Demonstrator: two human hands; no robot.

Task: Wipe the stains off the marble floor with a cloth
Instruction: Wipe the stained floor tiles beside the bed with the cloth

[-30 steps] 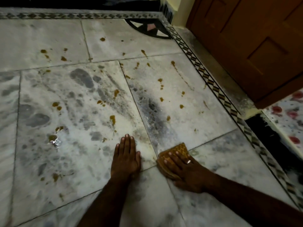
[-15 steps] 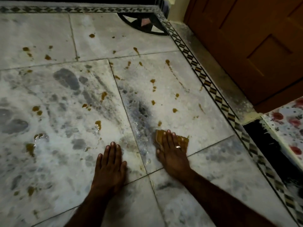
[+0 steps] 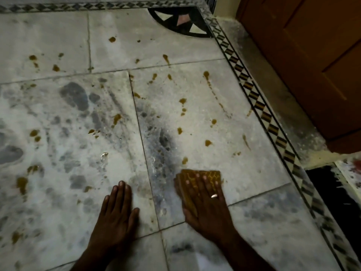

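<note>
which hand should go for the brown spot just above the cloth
Right. The right hand presses the cloth flat, and that stain lies just beyond its fingers. The left hand rests bare on the marble floor, holding nothing.

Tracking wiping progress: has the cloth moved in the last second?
Yes. The cloth under the right hand slid forward, off the tile joint and up the far tile toward the brown stains.

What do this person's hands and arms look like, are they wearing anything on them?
The right hand wears one pale, shiny ring on a finger. The left hand shows no ring. Neither has a glove, and both arms are bare as far as the frame shows: no sleeves, watch or bracelet.
</note>
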